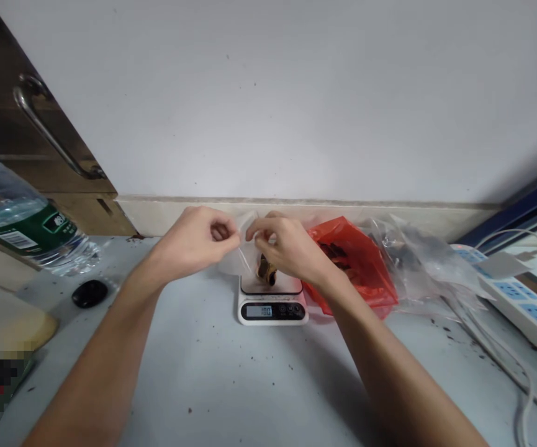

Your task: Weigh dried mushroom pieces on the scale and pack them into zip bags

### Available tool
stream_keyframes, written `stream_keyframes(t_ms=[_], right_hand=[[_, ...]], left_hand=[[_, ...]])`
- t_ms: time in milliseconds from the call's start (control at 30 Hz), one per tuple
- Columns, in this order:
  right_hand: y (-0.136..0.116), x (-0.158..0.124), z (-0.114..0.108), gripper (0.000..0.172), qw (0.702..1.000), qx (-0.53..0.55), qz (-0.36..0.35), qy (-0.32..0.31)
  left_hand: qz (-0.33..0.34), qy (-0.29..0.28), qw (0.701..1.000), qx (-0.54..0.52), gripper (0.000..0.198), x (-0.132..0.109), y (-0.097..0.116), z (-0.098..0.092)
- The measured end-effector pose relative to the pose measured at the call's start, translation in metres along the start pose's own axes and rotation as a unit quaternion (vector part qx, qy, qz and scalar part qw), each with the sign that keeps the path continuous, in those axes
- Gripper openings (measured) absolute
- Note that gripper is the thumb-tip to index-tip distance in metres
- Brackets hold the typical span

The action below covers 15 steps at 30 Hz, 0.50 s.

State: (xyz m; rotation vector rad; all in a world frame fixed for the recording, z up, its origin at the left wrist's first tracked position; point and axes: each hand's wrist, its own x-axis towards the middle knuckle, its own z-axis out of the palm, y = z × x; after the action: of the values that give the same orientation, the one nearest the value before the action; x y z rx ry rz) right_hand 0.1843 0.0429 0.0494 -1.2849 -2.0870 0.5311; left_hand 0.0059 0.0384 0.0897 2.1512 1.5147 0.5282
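My left hand (198,242) and my right hand (287,245) both pinch the top edge of a small clear plastic bag (246,248), thumbs and fingers closed on it from either side. The bag holds a little dark brown material (266,271) and rests on a small white digital scale (272,304) on the table. The scale's display (259,311) shows lit digits. Both hands hover just above the scale's platform.
A red plastic bag (356,264) with dark contents lies right of the scale, beside crumpled clear bags (417,261). A white power strip (524,301) with cables sits far right. A water bottle (21,217) and a black oval object (90,293) are left. Dark crumbs dot the table.
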Motion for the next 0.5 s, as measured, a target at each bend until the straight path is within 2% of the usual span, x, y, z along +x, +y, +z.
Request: stream_keyframes(t_ms=[100,133,233,267,300,367,400,433,500], right_hand=[[-0.002,0.0,0.001,0.021,1.0,-0.002,0.006,-0.028],[-0.002,0.0,0.001,0.023,0.999,0.009,0.007,-0.036],[-0.001,0.0,-0.002,0.031,0.998,0.057,0.014,-0.031],[-0.001,0.0,-0.002,0.03,0.997,0.078,0.016,-0.019],[-0.001,0.0,-0.003,0.026,0.995,0.099,0.018,-0.008],[-0.002,0.0,-0.005,0.016,0.991,0.134,0.022,0.003],[-0.002,0.0,-0.005,0.013,0.99,0.142,0.025,0.001],[-0.002,-0.001,-0.005,0.011,0.989,0.143,0.025,-0.003],[-0.001,-0.001,-0.006,0.009,0.991,0.134,0.012,-0.016]], left_hand=[[0.078,-0.034,0.996,-0.015,0.025,-0.003,0.003,0.003],[0.095,-0.023,0.995,-0.02,0.027,-0.004,0.003,0.003],[0.132,0.065,0.989,-0.021,0.03,-0.003,-0.001,0.002],[0.143,0.08,0.986,-0.013,0.039,-0.003,-0.004,0.002],[0.154,0.078,0.985,-0.003,0.058,-0.003,-0.007,0.002],[0.162,0.03,0.986,0.024,0.101,-0.002,-0.013,0.005],[0.158,0.001,0.987,0.033,0.115,-0.001,-0.015,0.007],[0.151,-0.02,0.988,0.04,0.122,0.0,-0.017,0.009],[0.142,-0.028,0.989,0.041,0.121,0.002,-0.02,0.013]])
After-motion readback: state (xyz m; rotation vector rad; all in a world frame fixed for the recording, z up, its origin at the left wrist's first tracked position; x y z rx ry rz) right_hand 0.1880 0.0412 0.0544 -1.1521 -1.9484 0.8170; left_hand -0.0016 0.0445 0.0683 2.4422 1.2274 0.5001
